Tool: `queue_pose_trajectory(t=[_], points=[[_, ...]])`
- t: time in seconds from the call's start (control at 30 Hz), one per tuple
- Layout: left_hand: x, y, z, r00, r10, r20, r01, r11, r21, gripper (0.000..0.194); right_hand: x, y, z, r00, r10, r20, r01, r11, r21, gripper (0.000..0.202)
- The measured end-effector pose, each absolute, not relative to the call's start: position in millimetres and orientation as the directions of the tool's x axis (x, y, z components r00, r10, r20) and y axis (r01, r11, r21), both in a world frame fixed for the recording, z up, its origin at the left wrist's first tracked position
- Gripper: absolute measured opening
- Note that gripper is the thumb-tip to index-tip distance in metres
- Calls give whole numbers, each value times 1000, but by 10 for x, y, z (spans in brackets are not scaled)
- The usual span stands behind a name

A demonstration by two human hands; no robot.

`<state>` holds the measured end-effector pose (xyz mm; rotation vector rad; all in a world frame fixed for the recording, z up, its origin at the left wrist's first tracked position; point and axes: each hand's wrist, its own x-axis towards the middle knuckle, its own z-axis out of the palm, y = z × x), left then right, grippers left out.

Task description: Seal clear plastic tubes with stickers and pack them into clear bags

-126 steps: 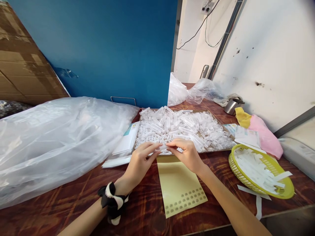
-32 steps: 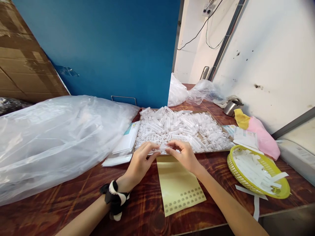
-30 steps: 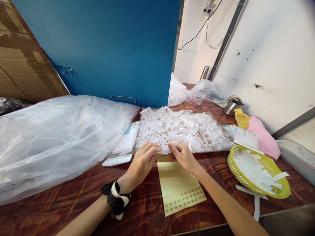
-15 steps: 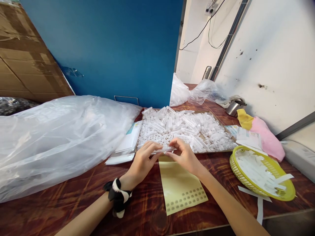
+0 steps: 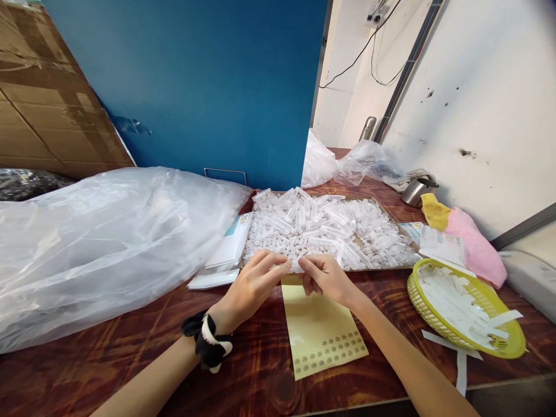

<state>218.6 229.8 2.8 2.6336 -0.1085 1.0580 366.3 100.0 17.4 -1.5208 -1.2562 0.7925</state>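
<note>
My left hand (image 5: 256, 284), with a black and white band at its wrist, is closed near the front edge of the tray. Close on its right, my right hand (image 5: 325, 278) has its fingers curled in a pinch. Something small and clear shows between the two hands; its shape is mostly hidden by the fingers. Behind them lies a shallow tray heaped with clear plastic tubes (image 5: 334, 217) and small white pieces (image 5: 264, 231). A yellow sheet (image 5: 324, 330) with rows of small round stickers lies beneath and in front of the hands.
A large translucent bag (image 5: 108, 243) covers the left side. White packets (image 5: 230, 243) sit left of the tray. At right are a yellow basket (image 5: 414, 292) of white strips, a pink cloth (image 5: 475, 243) and a metal cup (image 5: 417, 191). A blue panel (image 5: 195, 87) stands behind.
My right hand's fingers have curled inward and down. The clear tube seen between both hands is now mostly hidden. The view has shifted slightly.
</note>
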Motion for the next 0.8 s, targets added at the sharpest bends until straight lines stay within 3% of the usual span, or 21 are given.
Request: queue_pose_trajectory(t=[0.17,0.27,0.33,0.37,0.43,0.5,0.6,0.7,0.8], points=[[2146,2294,81,712,4,702,-187,-963,195,17,3634,1008,195,330,930,164,348,42,-937,31],[2121,2280,128,746,-159,646,-255,-965,57,21,3635,1024,180,295,955,12,226,-57,-972,47],[2125,2284,125,753,-145,642,-255,-964,82,21,3650,1029,155,322,947,-1,199,-69,-977,45],[2134,2291,114,754,-86,651,-233,-962,143,20,3661,1028,141,348,935,62,262,-33,-964,39],[2161,2313,92,763,94,640,-165,-928,333,16,3686,1019,118,338,893,296,511,89,-855,32],[2185,2340,97,816,253,520,-92,-831,548,17,3712,1006,107,181,838,514,762,211,-612,27],[2190,2385,161,921,269,282,-36,-663,748,23,3739,996,122,-62,773,631,909,305,-283,19],[2173,2430,212,969,182,166,-23,-607,795,26,3741,1001,157,-152,766,624,938,310,-152,21],[2161,2455,202,963,152,224,-60,-689,723,25,3711,1011,167,-145,812,566,937,295,-185,27]])
